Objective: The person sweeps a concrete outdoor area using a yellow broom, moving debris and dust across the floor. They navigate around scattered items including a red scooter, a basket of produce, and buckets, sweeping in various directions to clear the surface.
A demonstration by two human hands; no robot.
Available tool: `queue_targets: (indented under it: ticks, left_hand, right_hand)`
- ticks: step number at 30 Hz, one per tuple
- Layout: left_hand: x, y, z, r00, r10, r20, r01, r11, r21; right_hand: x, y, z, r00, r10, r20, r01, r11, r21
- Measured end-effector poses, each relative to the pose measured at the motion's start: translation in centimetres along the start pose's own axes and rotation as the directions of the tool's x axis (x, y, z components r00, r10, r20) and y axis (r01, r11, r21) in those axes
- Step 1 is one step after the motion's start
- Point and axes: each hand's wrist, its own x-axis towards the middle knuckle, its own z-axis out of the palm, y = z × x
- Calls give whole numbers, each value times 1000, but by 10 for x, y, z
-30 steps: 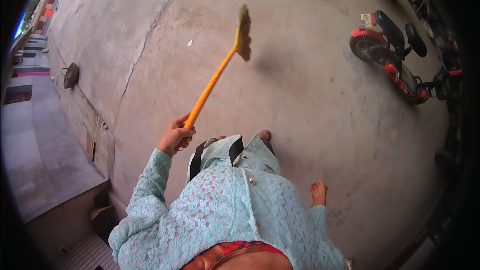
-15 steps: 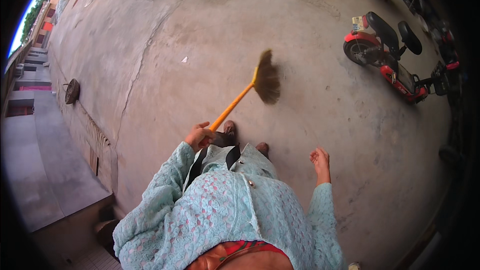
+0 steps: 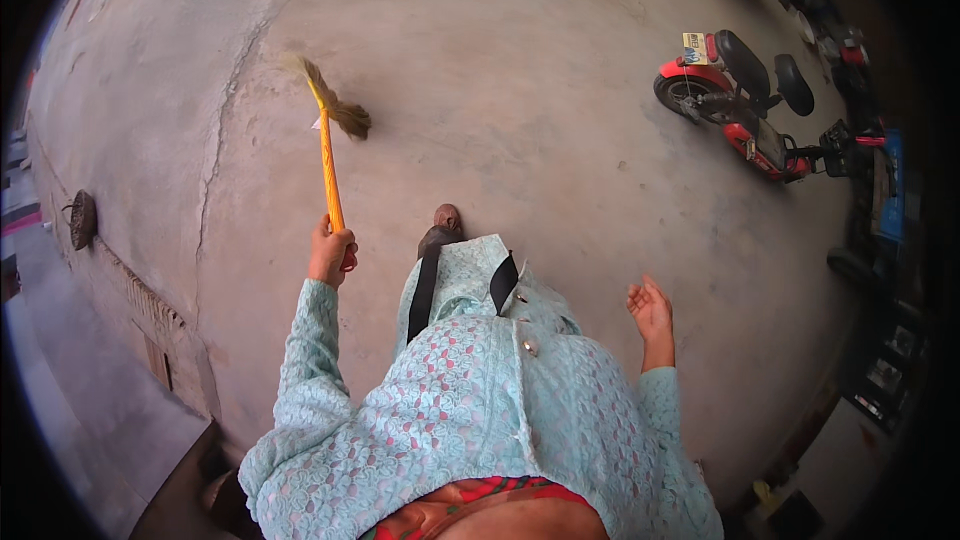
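Observation:
My left hand (image 3: 329,252) is wrapped round the yellow-orange handle of a broom (image 3: 331,168), close to the handle's red end. Ahead and to the left, the broom's brown bristle head is on or just above the concrete, slightly blurred. A small white scrap (image 3: 317,124) partly shows beside the handle, just below the bristles. On the other side, my right hand (image 3: 652,308) hangs free in the air with fingers apart and loosely bent, holding nothing. Both sleeves are light blue lace knit.
A red and black electric scooter (image 3: 745,110) stands at the right. Along the left edge a wicker basket (image 3: 82,220) lies near a raised grey ledge (image 3: 90,380). A long crack (image 3: 212,160) runs through the concrete floor (image 3: 480,120). Assorted items line the right wall.
My left hand has swung the broom forward and to the left, bringing its bristles to the white scrap. My right hand's fingers have opened. The view has shifted, and one shoe now shows.

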Motion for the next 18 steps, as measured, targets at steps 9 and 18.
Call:
queue_targets:
  ticks: [9, 18]
  left_hand:
    - [-22, 79, 53, 894, -162, 418, 118, 985, 128]
    - [22, 99, 169, 557, -543, 629, 250, 832, 496]
  right_hand:
    - [30, 63, -5, 934, 280, -222, -278, 960, 43]
    - [83, 10, 38, 980, 194, -49, -193, 981, 23]
